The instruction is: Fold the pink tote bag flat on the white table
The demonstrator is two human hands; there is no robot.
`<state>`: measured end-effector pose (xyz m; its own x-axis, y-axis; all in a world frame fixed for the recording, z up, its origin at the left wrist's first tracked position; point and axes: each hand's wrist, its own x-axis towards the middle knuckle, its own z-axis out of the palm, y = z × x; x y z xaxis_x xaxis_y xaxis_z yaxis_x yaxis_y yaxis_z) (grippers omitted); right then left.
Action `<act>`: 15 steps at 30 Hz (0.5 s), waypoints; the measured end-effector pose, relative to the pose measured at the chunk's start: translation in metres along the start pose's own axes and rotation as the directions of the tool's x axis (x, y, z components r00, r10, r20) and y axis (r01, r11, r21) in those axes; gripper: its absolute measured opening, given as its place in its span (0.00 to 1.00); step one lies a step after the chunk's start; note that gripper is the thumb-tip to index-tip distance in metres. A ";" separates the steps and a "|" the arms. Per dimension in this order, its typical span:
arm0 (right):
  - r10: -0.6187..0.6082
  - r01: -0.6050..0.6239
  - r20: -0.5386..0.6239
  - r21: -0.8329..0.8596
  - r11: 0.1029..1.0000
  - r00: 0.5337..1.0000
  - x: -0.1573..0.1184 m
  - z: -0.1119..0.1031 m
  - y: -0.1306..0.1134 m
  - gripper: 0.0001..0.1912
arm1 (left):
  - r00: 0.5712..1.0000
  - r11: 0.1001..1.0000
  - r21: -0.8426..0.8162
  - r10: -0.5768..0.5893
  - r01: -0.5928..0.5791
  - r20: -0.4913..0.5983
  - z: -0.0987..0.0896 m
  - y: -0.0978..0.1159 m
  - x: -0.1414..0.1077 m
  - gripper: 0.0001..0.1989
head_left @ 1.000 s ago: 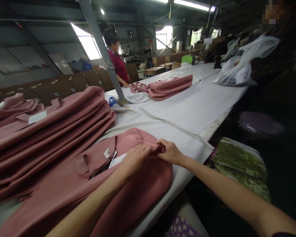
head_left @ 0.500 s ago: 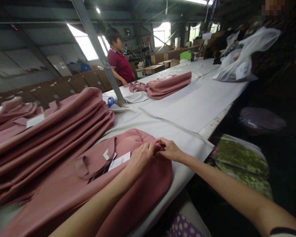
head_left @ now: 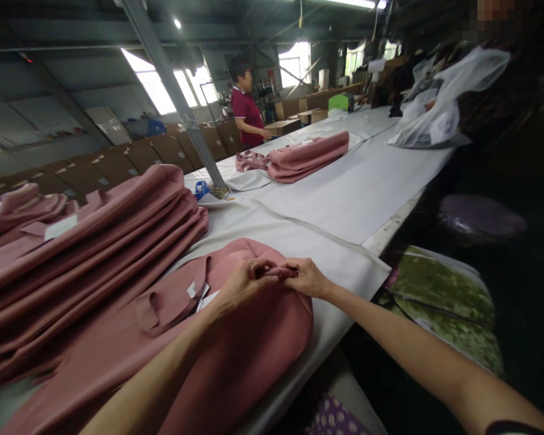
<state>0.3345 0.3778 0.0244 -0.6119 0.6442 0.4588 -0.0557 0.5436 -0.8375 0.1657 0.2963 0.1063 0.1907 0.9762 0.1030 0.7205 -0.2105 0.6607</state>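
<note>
Pinching pink garment (head_left: 236,338) edge with both hands (head_left: 275,279)

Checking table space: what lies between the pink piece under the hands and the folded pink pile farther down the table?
In the head view, only bare white table cover lies between the pink piece and the folded pink pile.

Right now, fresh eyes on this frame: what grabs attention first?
The two hands meeting low in the middle: left hand and right hand pinch a fold of the pink garment lying on the white table. Left of them sits a tall stack of folded pink fabric. Farther along the table lies a smaller pink bundle, with another person standing behind it.
</note>
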 end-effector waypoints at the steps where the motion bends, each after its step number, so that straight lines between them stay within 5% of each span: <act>1: -0.008 0.009 -0.014 0.011 1.000 1.000 0.004 0.001 -0.001 0.06 | 1.000 1.000 -0.020 -0.009 0.009 0.008 -0.006 0.001 0.001 0.14; 4: 0.013 -0.012 -0.087 0.004 1.000 0.996 0.014 0.006 0.001 0.09 | 0.998 0.998 0.032 -0.046 0.047 -0.032 -0.018 0.000 0.004 0.15; 9: 0.021 -0.027 -0.106 -0.054 0.998 0.994 0.007 0.004 0.015 0.25 | 0.986 0.849 0.502 -0.136 0.165 -0.095 -0.004 -0.004 -0.009 0.31; 12: -0.102 0.093 -0.062 -0.139 0.986 0.993 0.001 -0.001 0.016 0.26 | 0.989 0.733 0.665 -0.131 0.143 -0.068 0.010 -0.007 -0.020 0.22; 15: -0.164 0.157 -0.017 -0.217 0.964 0.986 0.002 -0.002 0.014 0.33 | 0.984 0.710 0.682 -0.152 0.176 -0.095 0.018 -0.010 -0.023 0.14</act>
<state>0.3341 0.3877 0.0140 -0.5814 0.5552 0.5948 0.0215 0.7412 -0.6709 0.1659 0.2747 0.0842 0.0145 0.9974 0.0712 0.9997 -0.0131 -0.0206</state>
